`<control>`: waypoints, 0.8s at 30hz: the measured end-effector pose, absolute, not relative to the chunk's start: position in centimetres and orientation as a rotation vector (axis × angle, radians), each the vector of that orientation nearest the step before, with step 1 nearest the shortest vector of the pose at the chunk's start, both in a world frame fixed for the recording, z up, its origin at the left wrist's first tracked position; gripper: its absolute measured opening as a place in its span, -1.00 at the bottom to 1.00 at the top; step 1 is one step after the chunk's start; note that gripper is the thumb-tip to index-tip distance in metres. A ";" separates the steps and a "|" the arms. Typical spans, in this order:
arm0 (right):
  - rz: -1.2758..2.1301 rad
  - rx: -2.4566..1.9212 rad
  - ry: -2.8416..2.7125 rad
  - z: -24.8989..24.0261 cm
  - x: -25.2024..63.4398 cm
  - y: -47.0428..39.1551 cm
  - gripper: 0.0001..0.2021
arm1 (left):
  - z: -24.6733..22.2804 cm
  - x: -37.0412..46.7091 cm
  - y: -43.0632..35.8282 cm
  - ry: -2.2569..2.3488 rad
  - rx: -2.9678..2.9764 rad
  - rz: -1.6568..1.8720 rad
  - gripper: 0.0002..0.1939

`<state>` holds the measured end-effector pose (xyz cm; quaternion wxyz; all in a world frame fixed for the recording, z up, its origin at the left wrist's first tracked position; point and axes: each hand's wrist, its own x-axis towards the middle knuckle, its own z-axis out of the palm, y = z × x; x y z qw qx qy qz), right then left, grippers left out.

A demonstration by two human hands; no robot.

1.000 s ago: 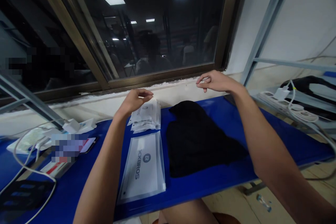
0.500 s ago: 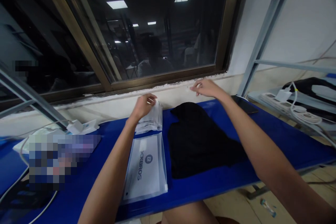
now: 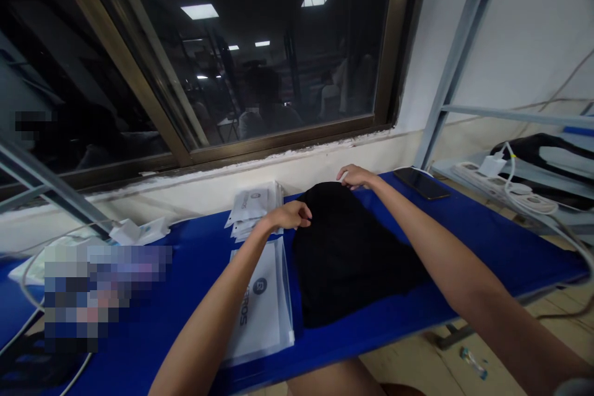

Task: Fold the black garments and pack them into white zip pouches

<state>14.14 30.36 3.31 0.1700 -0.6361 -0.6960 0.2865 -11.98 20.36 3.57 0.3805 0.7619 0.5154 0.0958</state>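
Note:
A black piece of fabric [image 3: 352, 260], perhaps a garment, lies spread on the blue tabletop [image 3: 153, 315]. At its upper left edge my left hand [image 3: 292, 215] is closed, with its fingertips pinching the fabric. My right hand [image 3: 356, 177] pinches the far edge near the upper right corner. Under my left forearm, and partly hidden by it, lies a clear zip bag [image 3: 266, 315] with dark lettering and a round logo. Behind my left hand, a stack of similar bags [image 3: 250, 204] rests against the wall.
A dark phone [image 3: 422, 183] lies at the back right, near a metal post [image 3: 450, 74]. White chargers [image 3: 139, 232] and cables sit at the left, beside a blurred package [image 3: 111, 284]. A power strip [image 3: 505, 185] is on the right-hand shelf. The window [image 3: 278, 62] stands behind.
My left hand has moved right and down from the bag stack to the fabric's left edge. My right hand has come down to its far edge. The fabric's upper left edge looks straighter.

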 end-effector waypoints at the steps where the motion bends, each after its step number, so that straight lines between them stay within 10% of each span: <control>1: 0.791 -1.830 -1.975 3.3 14.1 30.3 -0.63 | 3.5 -11.9 20.3 1.334 1.931 0.246 -0.70; 12: 0.414 -1.863 -2.156 5.7 12.7 29.0 -0.55 | 6.7 -11.4 18.5 1.250 1.733 0.308 -0.57; 24: 0.879 -1.458 -2.320 8.8 11.9 25.4 -0.68 | 8.1 -15.4 21.0 1.443 2.193 0.800 -0.75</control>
